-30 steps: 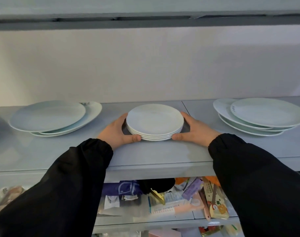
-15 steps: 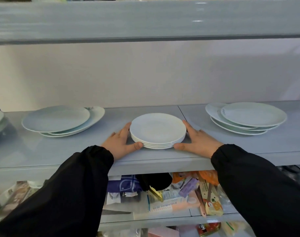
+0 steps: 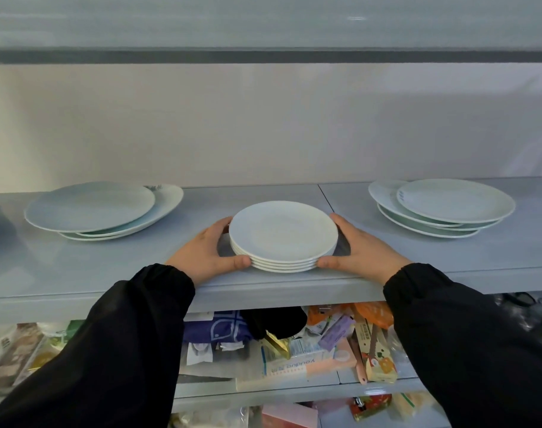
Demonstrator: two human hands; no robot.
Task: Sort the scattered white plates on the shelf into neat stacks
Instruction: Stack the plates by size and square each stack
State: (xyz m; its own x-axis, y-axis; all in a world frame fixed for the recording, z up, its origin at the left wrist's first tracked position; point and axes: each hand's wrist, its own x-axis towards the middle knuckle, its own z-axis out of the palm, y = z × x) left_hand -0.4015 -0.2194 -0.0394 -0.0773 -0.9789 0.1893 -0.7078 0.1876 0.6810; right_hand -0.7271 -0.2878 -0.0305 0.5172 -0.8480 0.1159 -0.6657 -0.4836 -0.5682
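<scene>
The stack of small plates [image 3: 283,236] sits on the shelf [image 3: 78,273] near its front edge, with four rims visible and aligned. The left hand [image 3: 206,253] grips the stack at 9 o'clock and the right hand [image 3: 360,251] at 3 o'clock. Their thumbs curl against the front rim at 7 and 5 o'clock. The left pile of larger plates [image 3: 99,208] lies at 10 o'clock and the right pile [image 3: 442,208] at 2 o'clock. Both piles are uneven and well apart from the stack.

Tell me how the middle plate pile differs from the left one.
The middle pile holds smaller plates than the left pile. The middle pile is squared up; the left pile lies offset. Left hand and right hand hold the middle pile; nothing touches the left pile. Both are white, on one shelf.
</scene>
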